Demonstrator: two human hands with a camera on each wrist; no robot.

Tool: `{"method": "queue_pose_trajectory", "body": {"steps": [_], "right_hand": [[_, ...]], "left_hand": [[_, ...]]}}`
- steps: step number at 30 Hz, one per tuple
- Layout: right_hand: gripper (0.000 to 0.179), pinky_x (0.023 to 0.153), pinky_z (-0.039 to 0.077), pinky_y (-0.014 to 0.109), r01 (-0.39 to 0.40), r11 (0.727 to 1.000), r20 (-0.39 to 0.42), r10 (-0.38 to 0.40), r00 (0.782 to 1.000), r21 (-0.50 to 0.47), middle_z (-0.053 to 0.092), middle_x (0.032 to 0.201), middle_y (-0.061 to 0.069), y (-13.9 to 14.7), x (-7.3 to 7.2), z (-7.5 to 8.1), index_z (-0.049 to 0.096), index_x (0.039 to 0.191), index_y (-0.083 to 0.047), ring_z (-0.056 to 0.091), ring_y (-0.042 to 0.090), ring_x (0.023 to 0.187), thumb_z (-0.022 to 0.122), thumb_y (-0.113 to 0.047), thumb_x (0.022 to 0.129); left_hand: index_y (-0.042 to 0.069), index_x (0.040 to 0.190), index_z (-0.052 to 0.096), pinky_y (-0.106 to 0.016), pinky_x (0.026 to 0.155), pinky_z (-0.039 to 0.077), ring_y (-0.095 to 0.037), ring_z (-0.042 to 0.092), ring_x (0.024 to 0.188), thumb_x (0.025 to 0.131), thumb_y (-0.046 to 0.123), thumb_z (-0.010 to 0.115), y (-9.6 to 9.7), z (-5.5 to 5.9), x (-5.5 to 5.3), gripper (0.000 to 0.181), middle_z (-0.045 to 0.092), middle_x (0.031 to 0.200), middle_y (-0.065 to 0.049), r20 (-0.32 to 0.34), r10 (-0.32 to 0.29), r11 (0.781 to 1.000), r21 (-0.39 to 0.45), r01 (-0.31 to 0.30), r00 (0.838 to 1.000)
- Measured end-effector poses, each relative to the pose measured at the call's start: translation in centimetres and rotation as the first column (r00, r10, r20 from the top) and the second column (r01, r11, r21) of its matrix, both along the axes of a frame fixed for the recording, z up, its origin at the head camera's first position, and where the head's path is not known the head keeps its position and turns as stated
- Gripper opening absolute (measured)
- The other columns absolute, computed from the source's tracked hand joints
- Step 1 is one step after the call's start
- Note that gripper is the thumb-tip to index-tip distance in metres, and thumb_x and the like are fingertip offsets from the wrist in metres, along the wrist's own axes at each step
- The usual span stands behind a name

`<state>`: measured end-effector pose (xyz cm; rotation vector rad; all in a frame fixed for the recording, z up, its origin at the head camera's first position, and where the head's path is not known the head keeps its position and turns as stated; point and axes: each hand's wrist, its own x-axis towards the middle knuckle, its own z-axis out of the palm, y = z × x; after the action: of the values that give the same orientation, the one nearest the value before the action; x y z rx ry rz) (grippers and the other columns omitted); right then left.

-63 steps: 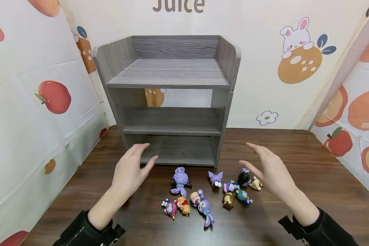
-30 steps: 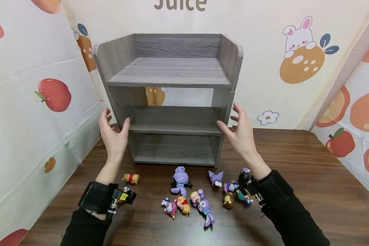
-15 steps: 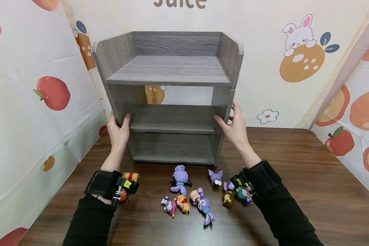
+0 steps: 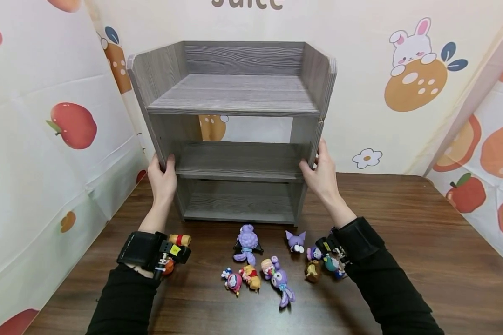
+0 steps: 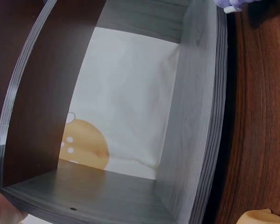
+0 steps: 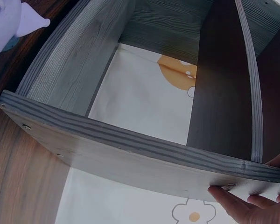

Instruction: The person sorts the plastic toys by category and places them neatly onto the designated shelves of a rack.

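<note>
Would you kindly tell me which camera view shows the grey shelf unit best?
The head view, because the grey shelf unit sits whole within the frame. The left wrist view gives only a cropped close-up of its inside; the right wrist view, also cropped, adds a side panel's outer face.

Brown wood table (image 4: pixel 385 204) | gray shelf unit (image 4: pixel 243 160) upright | small figurines (image 4: pixel 248 243)

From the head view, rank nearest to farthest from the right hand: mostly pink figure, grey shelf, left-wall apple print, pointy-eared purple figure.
1. Grey shelf: gripped by the right hand.
2. Pointy-eared purple figure: on table, slightly left.
3. Mostly pink figure: on table, farther left.
4. Left-wall apple print: far left.
</note>
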<state>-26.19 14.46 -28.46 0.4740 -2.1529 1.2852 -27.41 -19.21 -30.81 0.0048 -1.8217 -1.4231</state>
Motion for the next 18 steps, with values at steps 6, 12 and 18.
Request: {"method": "queue_pose_trajectory", "body": {"steps": [6, 12, 18], "right_hand": [[0.060, 0.065, 0.048, 0.048, -0.024, 1.000, 0.003, 0.024, 1.000, -0.008, 0.044, 0.123, 0.022, 0.13, -0.12, 0.20, 0.030, 0.134, -0.011, 0.052, 0.043, 0.098, 0.049, 0.005, 0.079], [0.058, 0.066, 0.048, 0.048, -0.042, 0.999, -0.002, 0.042, 0.999, -0.008, 0.045, 0.122, 0.022, 0.30, -0.18, 0.22, 0.031, 0.133, -0.007, 0.052, 0.043, 0.099, 0.048, 0.007, 0.078], [0.058, 0.067, 0.047, 0.050, -0.051, 0.999, 0.019, 0.051, 0.999, -0.008, 0.046, 0.121, 0.023, 0.54, -0.18, 0.29, 0.031, 0.133, -0.006, 0.051, 0.043, 0.100, 0.047, 0.007, 0.079]], "left_hand": [[-0.007, 0.102, 0.057, -0.035, 0.081, 0.037, -0.021, 0.051, 0.092, 0.088, 0.010, 0.050, 0.12, 0.14, 0.03, 0.023, 0.058, 0.101, -0.019, 0.008, 0.011, 1.000, 0.003, -0.011, 1.000], [-0.005, 0.104, 0.056, -0.037, 0.082, 0.037, -0.023, 0.052, 0.094, 0.087, 0.009, 0.049, 0.30, 0.21, 0.03, 0.023, 0.058, 0.102, -0.020, 0.021, 0.037, 0.999, -0.021, -0.036, 0.999], [-0.005, 0.101, 0.056, -0.037, 0.079, 0.037, -0.023, 0.052, 0.089, 0.087, 0.010, 0.049, 0.57, 0.22, -0.02, 0.021, 0.059, 0.097, -0.019, 0.027, 0.049, 0.999, -0.018, -0.049, 0.998]]}}
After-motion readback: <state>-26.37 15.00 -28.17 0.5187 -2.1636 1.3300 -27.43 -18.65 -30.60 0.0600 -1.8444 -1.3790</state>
